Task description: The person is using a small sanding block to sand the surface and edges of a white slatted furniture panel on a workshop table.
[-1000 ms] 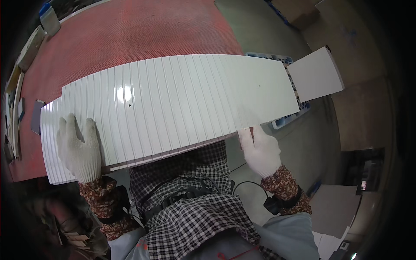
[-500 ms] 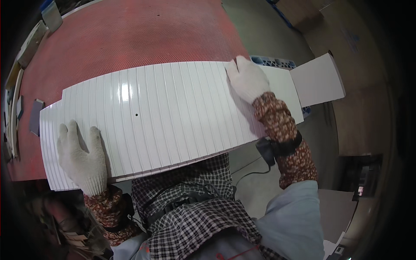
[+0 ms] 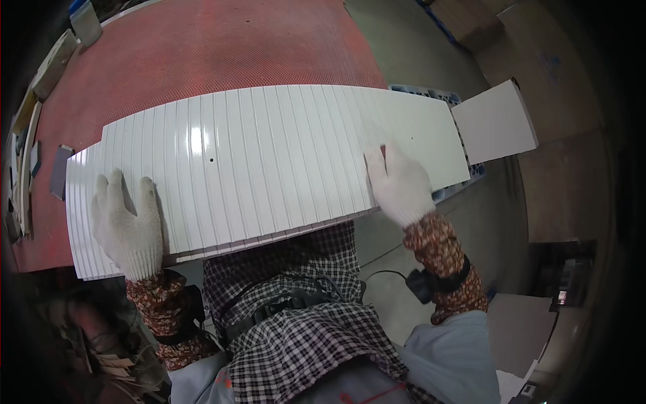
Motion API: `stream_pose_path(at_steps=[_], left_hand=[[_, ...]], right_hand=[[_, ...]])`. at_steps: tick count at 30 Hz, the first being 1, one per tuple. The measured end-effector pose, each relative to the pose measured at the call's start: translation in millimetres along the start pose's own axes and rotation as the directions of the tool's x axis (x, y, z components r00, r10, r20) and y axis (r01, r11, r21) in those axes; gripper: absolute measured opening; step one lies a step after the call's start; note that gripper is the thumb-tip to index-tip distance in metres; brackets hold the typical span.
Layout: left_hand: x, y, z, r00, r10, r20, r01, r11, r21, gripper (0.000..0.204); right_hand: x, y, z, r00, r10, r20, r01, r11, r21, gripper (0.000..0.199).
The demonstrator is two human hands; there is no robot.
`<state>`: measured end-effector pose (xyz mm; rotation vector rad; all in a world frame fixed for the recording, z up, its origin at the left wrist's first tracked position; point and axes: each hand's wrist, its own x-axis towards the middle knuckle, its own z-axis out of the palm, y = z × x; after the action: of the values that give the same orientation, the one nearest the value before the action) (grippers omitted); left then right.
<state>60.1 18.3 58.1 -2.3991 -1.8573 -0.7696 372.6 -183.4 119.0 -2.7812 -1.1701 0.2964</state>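
Observation:
A long, glossy white grooved panel (image 3: 269, 155) lies in front of me, with one small dark hole left of its middle. My gloved left hand (image 3: 128, 225) rests flat on the panel's left end, fingers spread. On the right part of the panel, close to its near edge, my gloved right hand (image 3: 402, 185) is closed. A small reddish-brown piece (image 3: 383, 151) shows between its thumb and fingers; its kind cannot be made out. Another panel edge shows just beneath the white one along the near side.
Red mesh matting (image 3: 235, 50) covers the table beyond the panel. A plain pale board (image 3: 496, 121) juts out past the right end, above a blue pallet (image 3: 476, 174). A clear jar (image 3: 85, 25) with a blue lid stands at the far left, near strips and a grey block (image 3: 61, 174).
My right hand has come from the panel's far edge toward its near edge. My left hand stays on the left end. The panel appears slightly higher in view.

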Motion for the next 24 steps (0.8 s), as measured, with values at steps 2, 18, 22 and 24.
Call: stream_pose_path(at_steps=[2,18,22,24], left_hand=[[0.0,0.5,-0.9,1.000,-0.013,0.001,0.013,1.000,-0.001,0.053],[0.0,7.2,-6.8,0.996,0.056,-0.067,-0.060,0.997,-0.049,0.052],[1.4,9.4,-8.4,1.000,-0.006,0.002,0.007,0.998,-0.066,0.051],[1.2,8.8,-7.7,1.000,0.001,-0.012,-0.002,0.998,-0.069,0.051]], right_hand=[[-38.3,9.5,3.7,0.998,0.060,0.019,-0.061,0.998,0.036,0.039],[106.4,-21.2,-11.2,0.999,-0.036,-0.039,0.031,0.991,-0.129,0.048],[154.4,-29.9,-17.6,0.996,-0.055,-0.065,0.045,0.988,-0.149,0.049],[157.1,-29.6,-19.1,0.997,-0.064,-0.049,0.057,0.988,-0.146,0.050]])
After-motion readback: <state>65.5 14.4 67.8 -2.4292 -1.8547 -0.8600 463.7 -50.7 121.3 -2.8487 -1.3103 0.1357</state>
